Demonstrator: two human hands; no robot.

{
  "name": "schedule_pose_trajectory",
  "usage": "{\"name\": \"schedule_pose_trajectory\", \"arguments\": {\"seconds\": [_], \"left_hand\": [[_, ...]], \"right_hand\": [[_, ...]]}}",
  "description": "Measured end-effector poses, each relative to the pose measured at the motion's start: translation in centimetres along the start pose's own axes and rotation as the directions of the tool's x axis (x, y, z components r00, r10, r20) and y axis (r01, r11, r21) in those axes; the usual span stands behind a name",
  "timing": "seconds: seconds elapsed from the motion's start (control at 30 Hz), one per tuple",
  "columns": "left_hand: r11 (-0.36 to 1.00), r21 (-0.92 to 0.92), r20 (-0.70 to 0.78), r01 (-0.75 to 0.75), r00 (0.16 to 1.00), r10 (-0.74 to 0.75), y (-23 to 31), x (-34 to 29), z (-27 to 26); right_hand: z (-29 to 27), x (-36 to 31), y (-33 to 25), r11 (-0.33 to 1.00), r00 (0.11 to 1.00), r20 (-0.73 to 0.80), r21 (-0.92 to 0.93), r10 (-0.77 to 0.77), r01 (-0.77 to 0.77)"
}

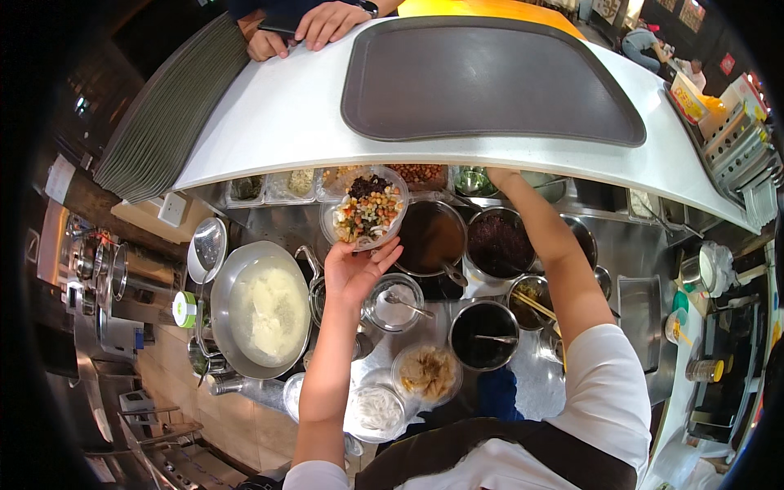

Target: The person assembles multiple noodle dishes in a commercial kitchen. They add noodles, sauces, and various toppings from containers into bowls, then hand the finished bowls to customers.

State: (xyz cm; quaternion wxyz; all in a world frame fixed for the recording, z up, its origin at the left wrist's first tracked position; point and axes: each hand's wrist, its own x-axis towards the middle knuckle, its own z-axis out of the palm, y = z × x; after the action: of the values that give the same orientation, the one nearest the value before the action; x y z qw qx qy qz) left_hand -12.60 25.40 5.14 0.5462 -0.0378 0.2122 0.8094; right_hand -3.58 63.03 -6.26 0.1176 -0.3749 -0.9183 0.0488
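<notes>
My left hand [357,268] is closed around the lower rim of a clear plastic bowl [400,219]. White pieces, beans, nuts and a dark topping fill the bowl, which is held tilted over the back row of containers. My right hand [501,175] reaches in under the counter's edge beside a container of green stuff [474,181]; the edge hides its fingers. Below my right forearm stands a pot of dark red-brown food [496,243]. Between my hands is a pot of brown liquid [426,233] with a ladle in it.
A large steel pan [237,253] of pale yellow food sits at the left. Nearer stand a pot of dark liquid [482,347] and a bowl of shredded food [428,372]. On the white counter [269,122] lie an empty brown tray [490,77], stacked trays [163,114] and another person's hands [327,23].
</notes>
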Motion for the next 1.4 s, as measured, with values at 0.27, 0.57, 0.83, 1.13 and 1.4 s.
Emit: {"name": "schedule_pose_trajectory", "arguments": {"seconds": [0.27,0.57,0.83,1.13,1.4], "left_hand": [[0.999,0.018,0.008,0.037,0.999,-0.037,-0.9,-1.2,0.8],[0.998,-0.019,-0.029,0.052,0.998,-0.053,-1.7,-1.5,0.6],[0.995,-0.002,0.013,0.104,0.994,-0.104,-3.3,-0.5,1.2],[0.994,-0.007,-0.086,0.111,0.990,-0.112,-6.2,2.6,2.5],[0.986,-0.108,-0.166,0.126,0.976,-0.143,-7.6,5.1,2.2]], "right_hand": [[0.6,-0.8,1.8,0.991,1.000,-0.005,-0.130,-0.030,0.029],[-0.2,-0.9,-1.6,0.972,0.980,0.195,0.235,-0.049,0.002],[-3.9,-0.6,2.6,0.947,0.885,0.411,0.309,-0.218,0.090],[-9.5,-3.2,6.1,0.822,0.973,0.192,0.570,-0.129,-0.003],[-15.8,-8.0,-1.1,0.920,0.916,-0.300,0.202,-0.267,0.335]]}}
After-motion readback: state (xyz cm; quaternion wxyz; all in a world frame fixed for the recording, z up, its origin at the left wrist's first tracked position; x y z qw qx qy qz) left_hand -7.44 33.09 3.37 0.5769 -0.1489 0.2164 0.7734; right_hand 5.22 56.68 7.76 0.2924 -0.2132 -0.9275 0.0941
